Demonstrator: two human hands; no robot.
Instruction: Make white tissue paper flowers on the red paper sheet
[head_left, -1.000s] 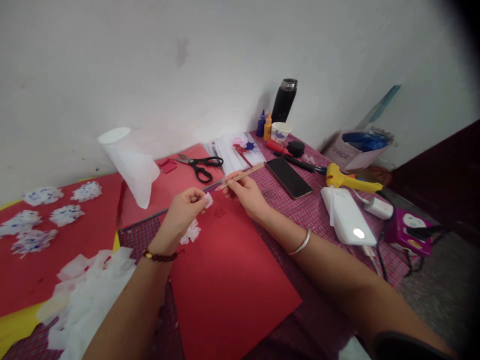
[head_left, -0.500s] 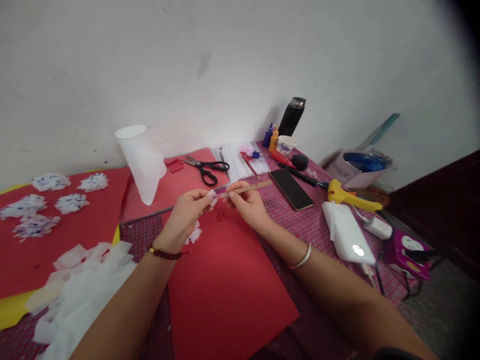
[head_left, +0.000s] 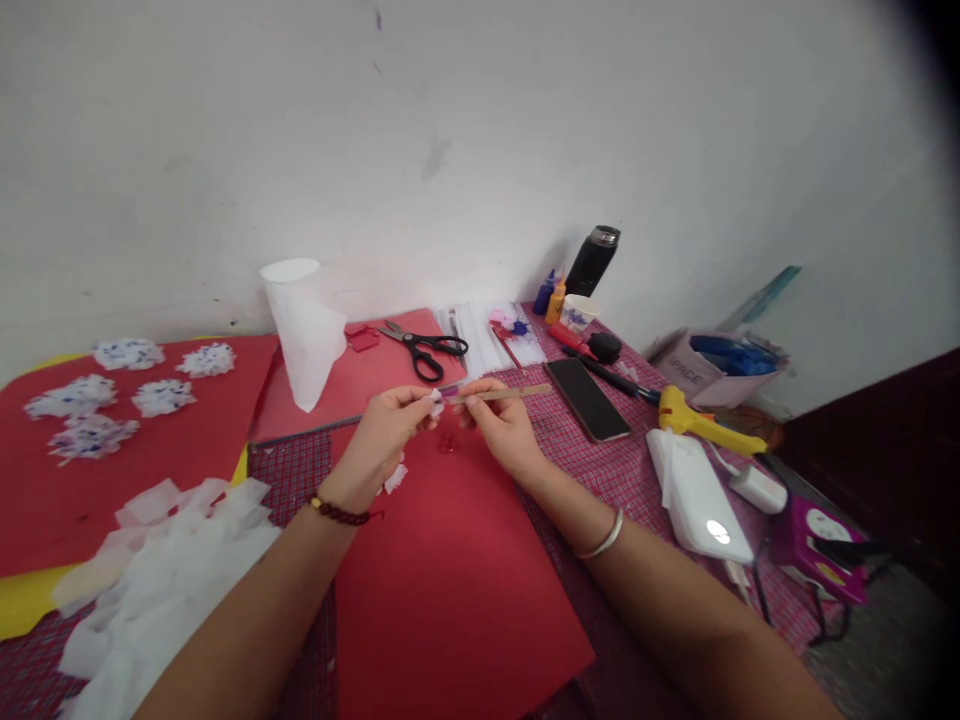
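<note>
The left hand [head_left: 394,425] pinches a small pale tissue piece [head_left: 436,403], which sits at 2 o'clock from its palm. The right hand [head_left: 501,425] pinches a flat wooden stick [head_left: 521,392], angled toward the tissue; whether they touch, I can't tell. Beneath both lies a red sheet [head_left: 457,570] on a checked tablecloth [head_left: 577,455]. From the hands, white tissue pieces [head_left: 165,580] heap at 8 o'clock, a phone [head_left: 589,400] rests at 3, scissors [head_left: 410,338] at 11. Between 1 and 2, a black flask [head_left: 591,265] stands near the pale wall [head_left: 337,120].

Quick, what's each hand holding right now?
Left hand: closed, pinching a small pale crumpled piece.
Right hand: closed, holding a flat tan stick.
</note>
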